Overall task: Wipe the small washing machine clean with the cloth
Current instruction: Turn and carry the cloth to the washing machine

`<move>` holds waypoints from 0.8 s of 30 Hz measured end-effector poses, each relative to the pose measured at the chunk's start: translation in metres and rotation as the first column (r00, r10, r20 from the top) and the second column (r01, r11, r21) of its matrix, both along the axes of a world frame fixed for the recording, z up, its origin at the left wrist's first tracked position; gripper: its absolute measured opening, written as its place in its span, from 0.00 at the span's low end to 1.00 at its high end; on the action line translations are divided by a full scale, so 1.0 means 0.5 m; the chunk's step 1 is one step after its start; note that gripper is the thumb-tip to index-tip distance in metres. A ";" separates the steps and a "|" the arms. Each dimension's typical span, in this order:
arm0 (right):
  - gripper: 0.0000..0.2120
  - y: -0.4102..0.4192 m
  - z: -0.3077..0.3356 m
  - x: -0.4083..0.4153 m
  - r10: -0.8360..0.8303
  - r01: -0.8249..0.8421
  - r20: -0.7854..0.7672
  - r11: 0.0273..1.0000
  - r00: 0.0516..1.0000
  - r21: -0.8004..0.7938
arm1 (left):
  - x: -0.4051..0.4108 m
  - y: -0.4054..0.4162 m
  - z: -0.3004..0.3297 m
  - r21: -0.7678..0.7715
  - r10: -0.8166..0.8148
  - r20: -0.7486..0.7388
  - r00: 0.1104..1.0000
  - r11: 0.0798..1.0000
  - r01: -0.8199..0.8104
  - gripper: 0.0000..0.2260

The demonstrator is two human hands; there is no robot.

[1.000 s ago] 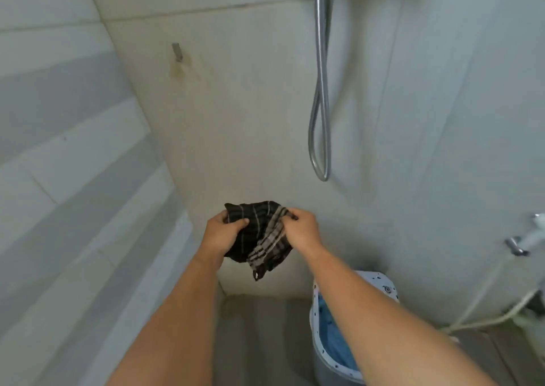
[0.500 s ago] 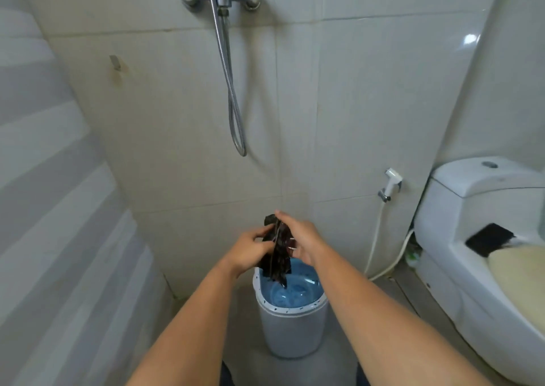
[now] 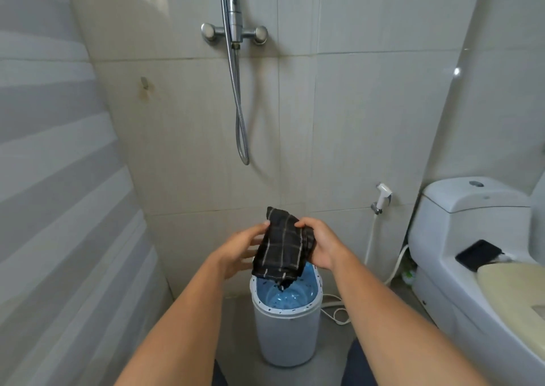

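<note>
Cloth [image 3: 280,247]: dark, pale-checked, folded; hanging in the air between both hands, directly above the open washer, its lower corner dangling in front of the blue tub without visibly touching it.

Right hand [image 3: 321,245]: gripping the cloth's right edge, thumb lying across the top, fingers curling behind the fabric; closed on it.

Left hand [image 3: 240,250]: sitting at the cloth's left edge, fingers spread and mostly open, fingertips meeting the upper left corner; palm facing the fabric, not clenching it.

Washer [image 3: 287,335]: small, grey-bodied, white-rimmed, standing upright on the floor below the hands; lid off, blue interior showing dark specks.

Cord [image 3: 334,312]: white, lying looped on the floor just right of the washer.

Toilet [image 3: 472,256]: white, standing at the right, well apart from the washer; a black item [image 3: 477,254] resting on its ledge behind the seat.

Shower hose [image 3: 239,105]: hanging down the tiled wall from the mixer [image 3: 234,31], above the hands.

Sprayer [image 3: 383,197]: white, hanging on the wall between washer and toilet.
</note>
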State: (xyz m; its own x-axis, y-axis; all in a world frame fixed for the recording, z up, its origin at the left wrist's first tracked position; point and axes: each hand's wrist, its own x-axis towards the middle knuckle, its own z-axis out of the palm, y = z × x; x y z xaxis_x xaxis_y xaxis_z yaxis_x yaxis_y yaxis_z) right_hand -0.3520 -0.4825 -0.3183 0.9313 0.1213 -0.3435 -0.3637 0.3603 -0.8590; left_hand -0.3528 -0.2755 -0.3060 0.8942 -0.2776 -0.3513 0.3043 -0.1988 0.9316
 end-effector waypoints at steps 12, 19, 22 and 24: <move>0.32 0.008 -0.089 -0.050 0.150 -0.152 0.027 0.984 0.988 0.090 | 0.002 -0.057 -0.031 -0.292 0.206 0.124 0.971 0.942 -0.163 0.27; 0.21 0.003 -0.117 0.017 -0.038 0.034 0.030 0.989 0.999 0.144 | 0.054 -0.059 -0.104 -0.054 0.237 0.194 0.952 0.971 -0.231 0.29; 0.19 0.002 -0.143 0.044 -0.053 0.056 -0.022 0.985 0.998 0.166 | 0.056 -0.066 -0.132 -0.020 0.048 0.145 0.988 0.999 -0.046 0.24; 0.17 0.004 -0.157 0.048 -0.012 0.021 -0.044 0.977 0.999 0.210 | 0.058 -0.074 -0.151 -0.002 -0.026 0.126 0.992 1.000 0.027 0.20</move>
